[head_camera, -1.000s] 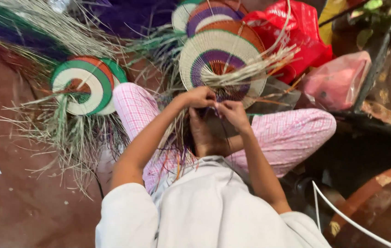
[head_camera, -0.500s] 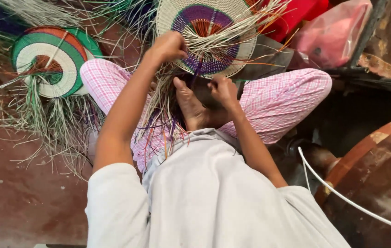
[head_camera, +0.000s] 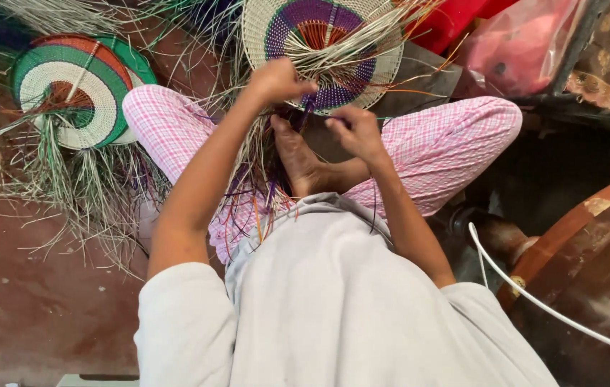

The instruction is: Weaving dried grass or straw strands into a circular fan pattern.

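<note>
A round woven fan (head_camera: 319, 50) in cream, purple and orange rests against my pink checked knees, with loose straw strands (head_camera: 255, 165) trailing down toward my lap. My left hand (head_camera: 280, 79) is closed on a bundle of those strands at the fan's lower edge. My right hand (head_camera: 355, 132) sits just to the right, fingers pinched on thin dark strands below the fan. My bare foot (head_camera: 298, 161) lies between the two hands.
A second fan (head_camera: 68, 86) in green, white and orange lies on the red floor (head_camera: 32, 308) at the left, amid scattered straw. Red and pink plastic bags (head_camera: 512, 50) sit at the upper right. A white cable (head_camera: 548, 308) crosses a brown wooden object at the right.
The view shifted down and the fan now sits higher in the frame. My left hand moved slightly right along the fan's edge; my right hand rose a little toward it.
</note>
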